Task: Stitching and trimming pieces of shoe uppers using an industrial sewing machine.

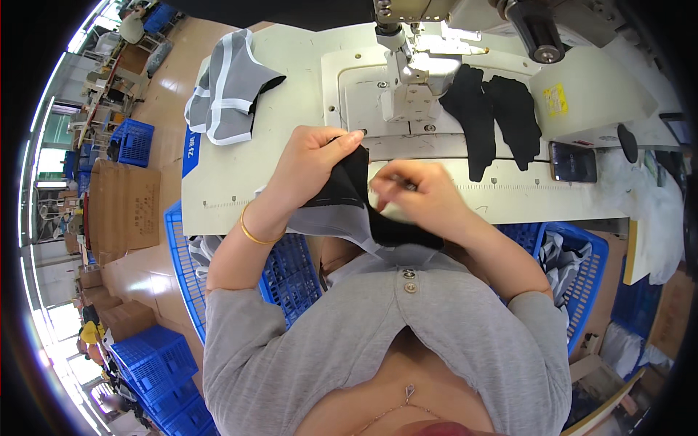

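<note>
My left hand (314,161) pinches the upper edge of a black and grey fabric piece (347,179) between thumb and fingers. The cloth hangs over the table's front edge toward my lap, its grey side (334,224) showing below the black. My right hand (424,195) is beside the cloth, fingers curled and smeared by motion, so whether it grips anything is unclear. A sewing machine (411,87) stands just beyond my hands. Two black fabric pieces (471,120) lie right of its needle area. Grey pieces with white bands (231,87) lie at the table's far left.
The white sewing table (276,174) has a ruler strip along its front. A phone (573,162) lies at the right. Blue baskets (592,280) holding fabric stand below on both sides. Cardboard boxes (123,207) and stacked blue crates (154,360) are on the floor at left.
</note>
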{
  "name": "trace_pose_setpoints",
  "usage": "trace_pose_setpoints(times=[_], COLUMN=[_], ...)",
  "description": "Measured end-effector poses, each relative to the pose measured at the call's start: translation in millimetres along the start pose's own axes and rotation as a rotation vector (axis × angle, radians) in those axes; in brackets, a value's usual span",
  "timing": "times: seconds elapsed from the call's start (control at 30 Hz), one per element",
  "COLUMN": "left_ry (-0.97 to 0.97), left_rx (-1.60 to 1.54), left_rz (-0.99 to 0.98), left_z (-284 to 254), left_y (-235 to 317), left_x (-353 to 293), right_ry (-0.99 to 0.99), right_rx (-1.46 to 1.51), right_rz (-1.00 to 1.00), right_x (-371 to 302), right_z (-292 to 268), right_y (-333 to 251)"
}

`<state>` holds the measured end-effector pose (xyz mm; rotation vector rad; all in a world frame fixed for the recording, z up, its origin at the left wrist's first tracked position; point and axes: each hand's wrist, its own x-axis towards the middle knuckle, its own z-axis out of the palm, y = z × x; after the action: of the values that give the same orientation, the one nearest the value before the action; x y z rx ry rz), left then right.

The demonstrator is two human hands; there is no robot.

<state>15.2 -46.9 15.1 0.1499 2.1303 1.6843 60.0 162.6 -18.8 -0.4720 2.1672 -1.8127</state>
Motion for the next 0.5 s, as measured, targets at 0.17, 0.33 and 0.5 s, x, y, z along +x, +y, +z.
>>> trace_pose_setpoints(times=[0.17,0.33,0.5], left_ry=[0.003,-0.014,-0.025], left_rx=[0.052,0.067,0.105], left_rz=[-0.005,-0.023,0.035], left_z=[7,18,24], left_y=[-10,-6,-2], left_x=[18,24,25], right_ry=[0.258,0.323,0.224], right_rx=[-0.518,-0.788,-0.846], right_rz=[-0.374,-0.515,-0.592], right_x=[-1,3,10], right_z=[-30,-38,-44], right_y=[12,10,4])
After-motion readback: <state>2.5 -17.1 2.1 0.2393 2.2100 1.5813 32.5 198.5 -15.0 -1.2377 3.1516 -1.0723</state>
